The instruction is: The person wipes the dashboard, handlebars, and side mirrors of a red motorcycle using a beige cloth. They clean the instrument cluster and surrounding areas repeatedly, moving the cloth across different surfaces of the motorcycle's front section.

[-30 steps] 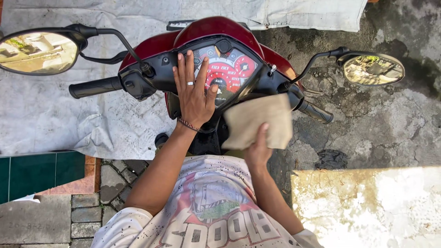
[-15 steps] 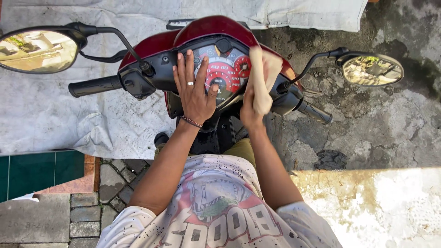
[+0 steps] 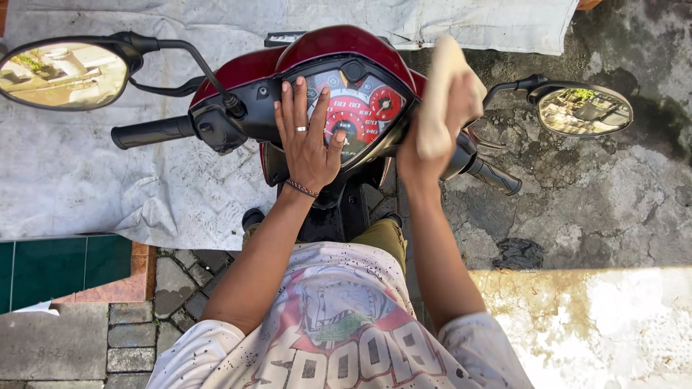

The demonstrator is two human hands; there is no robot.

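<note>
Cracked concrete ground (image 3: 613, 194) lies under a red scooter (image 3: 339, 65); left hand (image 3: 310, 140) rests flat on its instrument panel (image 3: 360, 115), fingers spread, while right hand (image 3: 425, 148) grips a tan cloth (image 3: 443, 86) at the handlebar's right side

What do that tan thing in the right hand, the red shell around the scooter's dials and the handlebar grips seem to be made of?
The tan cloth in the right hand looks like soft fabric or chamois: it folds limply, matte. The red shell looks like glossy painted plastic, with sun glare on its curve. The left grip looks like black rubber, dull and finely ribbed.
</note>
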